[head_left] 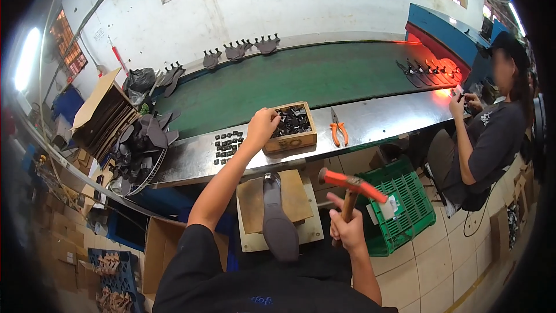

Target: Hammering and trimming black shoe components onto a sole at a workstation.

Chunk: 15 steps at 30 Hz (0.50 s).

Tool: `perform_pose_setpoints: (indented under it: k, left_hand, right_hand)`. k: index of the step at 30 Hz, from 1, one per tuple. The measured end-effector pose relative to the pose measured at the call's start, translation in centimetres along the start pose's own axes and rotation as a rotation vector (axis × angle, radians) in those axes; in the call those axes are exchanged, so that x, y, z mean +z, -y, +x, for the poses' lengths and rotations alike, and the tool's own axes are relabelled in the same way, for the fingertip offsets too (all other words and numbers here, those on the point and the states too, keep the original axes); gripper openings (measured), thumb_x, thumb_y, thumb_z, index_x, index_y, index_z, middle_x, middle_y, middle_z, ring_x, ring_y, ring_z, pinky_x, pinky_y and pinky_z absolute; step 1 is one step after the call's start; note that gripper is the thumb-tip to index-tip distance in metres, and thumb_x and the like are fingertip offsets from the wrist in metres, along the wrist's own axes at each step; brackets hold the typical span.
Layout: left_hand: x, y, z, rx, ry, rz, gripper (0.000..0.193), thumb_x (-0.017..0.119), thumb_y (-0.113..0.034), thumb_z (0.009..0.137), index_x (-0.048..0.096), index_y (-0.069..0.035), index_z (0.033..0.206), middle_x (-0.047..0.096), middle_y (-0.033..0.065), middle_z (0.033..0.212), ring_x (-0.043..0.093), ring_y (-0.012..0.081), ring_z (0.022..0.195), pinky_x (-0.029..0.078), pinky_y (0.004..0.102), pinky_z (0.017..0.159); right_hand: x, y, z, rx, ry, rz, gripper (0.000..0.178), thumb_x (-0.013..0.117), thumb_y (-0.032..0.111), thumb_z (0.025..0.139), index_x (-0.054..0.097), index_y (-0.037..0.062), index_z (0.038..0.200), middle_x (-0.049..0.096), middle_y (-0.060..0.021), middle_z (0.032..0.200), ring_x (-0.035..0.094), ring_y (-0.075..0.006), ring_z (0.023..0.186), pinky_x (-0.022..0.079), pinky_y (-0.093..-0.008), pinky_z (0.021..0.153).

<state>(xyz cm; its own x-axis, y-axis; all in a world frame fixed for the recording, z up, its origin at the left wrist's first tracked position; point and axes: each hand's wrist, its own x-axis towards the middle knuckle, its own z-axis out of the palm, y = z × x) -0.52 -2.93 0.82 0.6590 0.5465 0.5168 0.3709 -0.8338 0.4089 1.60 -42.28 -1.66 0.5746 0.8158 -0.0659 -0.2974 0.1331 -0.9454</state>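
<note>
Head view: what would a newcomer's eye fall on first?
Probably the red-headed hammer in the right hand, right of the dark sole. Then the red glow at the right end of the green belt. Near centre, the left hand is at a wooden box of black pieces.

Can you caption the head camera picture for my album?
Left hand at a wooden box of small black parts, right hand holding a red-headed hammer near a dark shoe sole.

Bright indoor light fills the workshop. At left, a white tube light (27,59) glares, burned out to pure white; at far right, a red-orange glow washes over the green belt (313,72). The steel bench strip (382,117) gleams softly. Fisheye distortion bends straight edges, with blackened corners.
</note>
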Motion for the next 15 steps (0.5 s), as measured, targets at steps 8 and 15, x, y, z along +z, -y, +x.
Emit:
perform_pose_setpoints:
  k: [8, 15]
  left_hand:
    - [-10.0, -12.9, -11.1, -0.407, -0.031, -1.109, 0.02, 0.065, -0.017, 0.098, 0.068, 0.002, 0.104, 0.069, 0.0048, 0.084, 0.065, 0.0073, 0.063, 0.04, 0.0188, 0.049]
    - [-14.1, -17.3, -17.5, -0.408, -0.034, -1.203, 0.016, 0.063, -0.012, 0.099, 0.064, 0.002, 0.107, 0.067, 0.0052, 0.085, 0.066, 0.0105, 0.065, 0.043, 0.0197, 0.051]
  right_hand:
    - [4.3, 7.6, 4.1, -0.204, 0.075, -0.042, 0.038, 0.063, 0.019, 0.1, 0.058, -0.0027, 0.131, 0.071, -0.0128, 0.084, 0.041, -0.0026, 0.042, 0.034, -0.0189, 0.04]
    - [8.4, 7.9, 3.5, -0.169, 0.254, -0.013, 0.031, 0.074, 0.016, 0.093, 0.067, 0.0003, 0.119, 0.069, -0.0027, 0.094, 0.05, -0.0015, 0.056, 0.035, -0.0187, 0.046]
